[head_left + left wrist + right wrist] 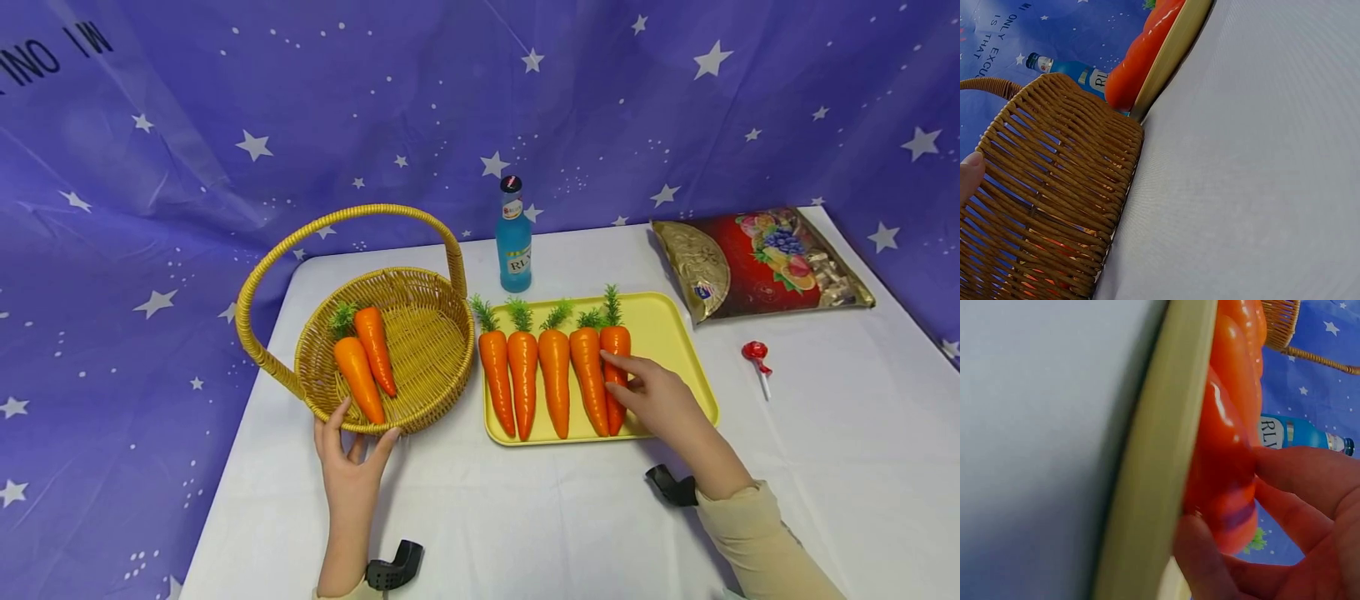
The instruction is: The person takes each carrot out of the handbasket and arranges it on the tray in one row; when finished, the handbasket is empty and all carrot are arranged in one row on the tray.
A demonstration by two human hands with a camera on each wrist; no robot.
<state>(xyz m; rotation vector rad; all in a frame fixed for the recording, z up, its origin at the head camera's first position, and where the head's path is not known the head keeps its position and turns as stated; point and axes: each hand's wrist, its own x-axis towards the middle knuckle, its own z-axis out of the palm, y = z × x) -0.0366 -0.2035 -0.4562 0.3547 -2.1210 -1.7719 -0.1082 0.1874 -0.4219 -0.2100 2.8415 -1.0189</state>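
My left hand holds the front rim of a wicker basket, with the thumb against the weave in the left wrist view. Inside the basket lie two orange carrots, one in front and one behind it. On a yellow tray to the right, several carrots with green tops lie in a row. The rightmost carrot is pinched between the thumb and fingers of my right hand. In the right wrist view this carrot rests against the tray's edge.
A blue bottle stands behind the tray. At the back right lies a red and gold candy bag, with a red lollipop in front of it. A purple star-patterned cloth hangs behind the white table.
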